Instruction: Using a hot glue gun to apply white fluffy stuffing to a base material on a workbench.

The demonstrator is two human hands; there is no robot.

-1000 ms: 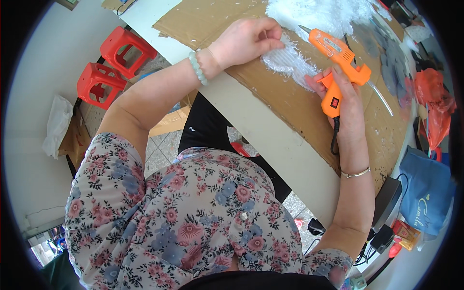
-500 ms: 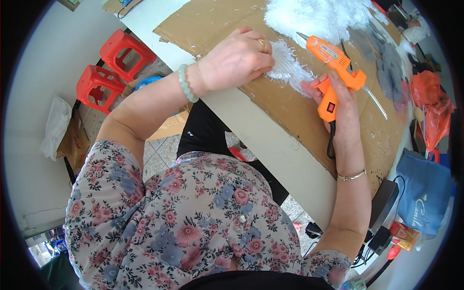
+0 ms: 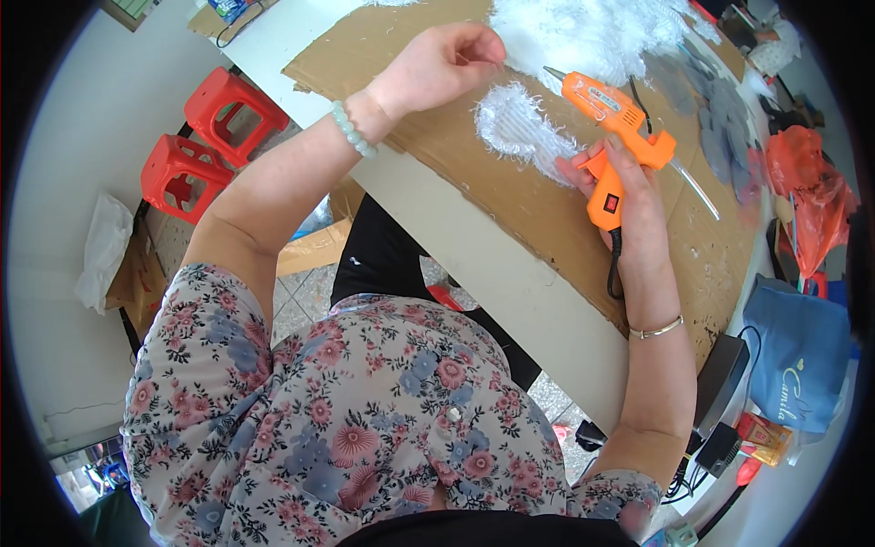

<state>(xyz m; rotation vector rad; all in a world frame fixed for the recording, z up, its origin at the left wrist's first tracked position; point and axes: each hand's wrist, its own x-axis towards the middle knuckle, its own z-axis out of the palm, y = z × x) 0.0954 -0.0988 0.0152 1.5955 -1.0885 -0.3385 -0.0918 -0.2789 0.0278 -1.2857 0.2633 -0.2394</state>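
We grip the orange glue gun [image 3: 612,137] in our right hand [image 3: 629,187], nozzle above the white feather piece [image 3: 519,132] on the cardboard [image 3: 437,137]; our left hand [image 3: 442,64] pinches fluff. Gluing seems underway; next likely needs steady nozzle aim.

Craft workshop: glue gun [image 3: 612,137], cardboard [image 3: 547,205].

A white table [image 3: 510,273] is mostly covered by a big cardboard sheet [image 3: 547,205]; a black power adapter [image 3: 720,383] is parked at its near right corner.
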